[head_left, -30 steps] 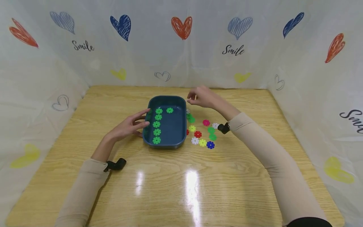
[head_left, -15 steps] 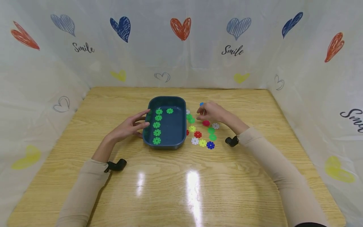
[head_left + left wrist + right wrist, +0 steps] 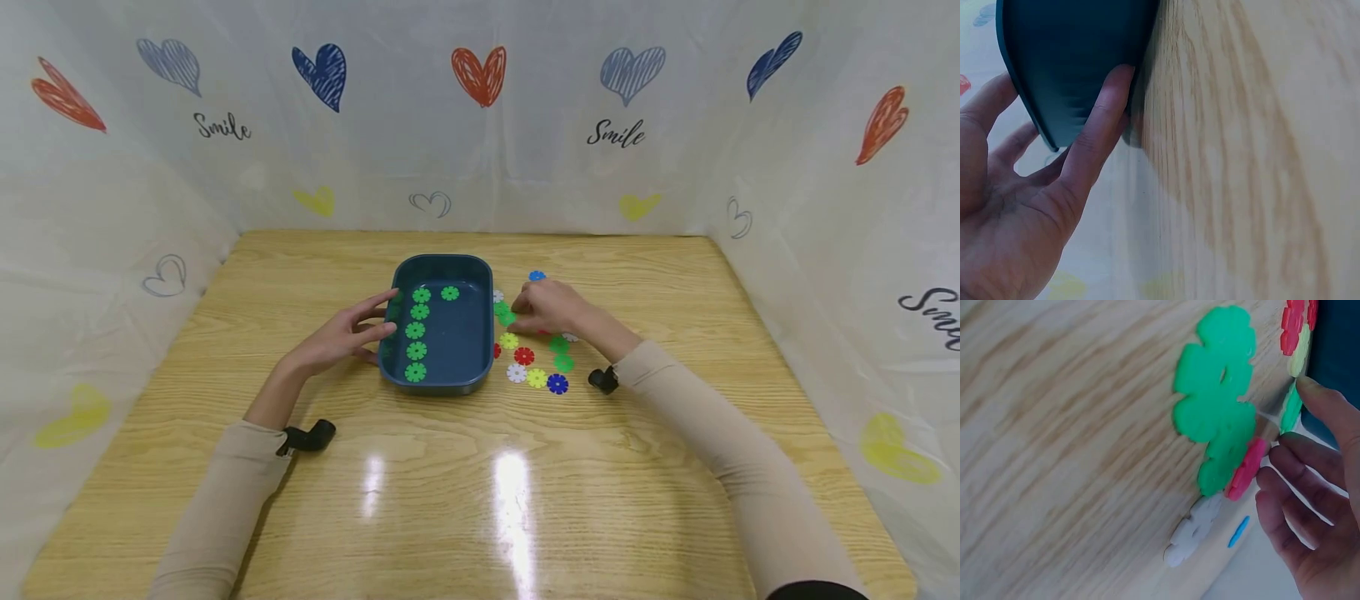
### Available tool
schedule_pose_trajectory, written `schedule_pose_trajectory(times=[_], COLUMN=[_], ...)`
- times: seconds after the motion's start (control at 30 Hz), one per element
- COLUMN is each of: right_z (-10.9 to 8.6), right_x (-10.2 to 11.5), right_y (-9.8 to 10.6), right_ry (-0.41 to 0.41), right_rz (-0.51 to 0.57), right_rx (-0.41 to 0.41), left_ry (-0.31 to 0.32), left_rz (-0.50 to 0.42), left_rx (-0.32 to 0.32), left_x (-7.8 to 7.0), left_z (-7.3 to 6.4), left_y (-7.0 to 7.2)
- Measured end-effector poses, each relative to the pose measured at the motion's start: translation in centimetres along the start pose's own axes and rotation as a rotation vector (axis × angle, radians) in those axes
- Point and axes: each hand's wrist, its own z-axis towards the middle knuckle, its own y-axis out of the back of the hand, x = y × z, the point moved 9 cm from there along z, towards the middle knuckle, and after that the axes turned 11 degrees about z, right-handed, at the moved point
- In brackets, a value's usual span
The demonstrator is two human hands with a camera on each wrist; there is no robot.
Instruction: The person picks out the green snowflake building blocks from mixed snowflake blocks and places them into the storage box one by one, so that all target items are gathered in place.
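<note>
A dark blue rectangular tray (image 3: 453, 350) stands on the table, with several green snowflake building discs (image 3: 416, 351) along its left side and one near its back. My left hand (image 3: 337, 340) rests against the tray's left side, fingers spread and fairly straight; in the left wrist view its fingers touch the outer wall (image 3: 1079, 69) and rim. Right of the tray, my right hand (image 3: 553, 308) reaches down among loose discs. In the right wrist view, its thumb and index finger pinch the edge of a green disc (image 3: 1290, 409). A pink disc (image 3: 1247, 469) lies by its other fingers.
Loose discs lie right of the tray: red (image 3: 524, 356), yellow (image 3: 536, 378), white (image 3: 517, 372), dark blue (image 3: 557, 383) and green (image 3: 563, 363). A light blue disc (image 3: 537, 275) lies behind the right hand. A cloth with printed hearts (image 3: 478, 77) walls the table (image 3: 420, 492).
My right hand has come from the tray's back right corner, uncovering the light blue disc, down to the green discs beside the tray. The left hand and tray keep their places.
</note>
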Motion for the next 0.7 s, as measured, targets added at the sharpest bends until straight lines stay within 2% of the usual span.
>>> schedule_pose_trajectory(times=[0.3,0.7], right_z=[0.5,1.7], right_x=[0.1,1.1], right_y=[0.1,-0.1], right_ry=[-0.009,-0.011], right_rz=[0.029,-0.051], right_rx=[-0.032,0.029], left_ry=[-0.003,0.005], left_rz=[-0.003,0.007], left_rx=[0.005,0.007], left_x=[0.1,0.3], left_z=[0.1,0.2], left_y=[0.0,0.1])
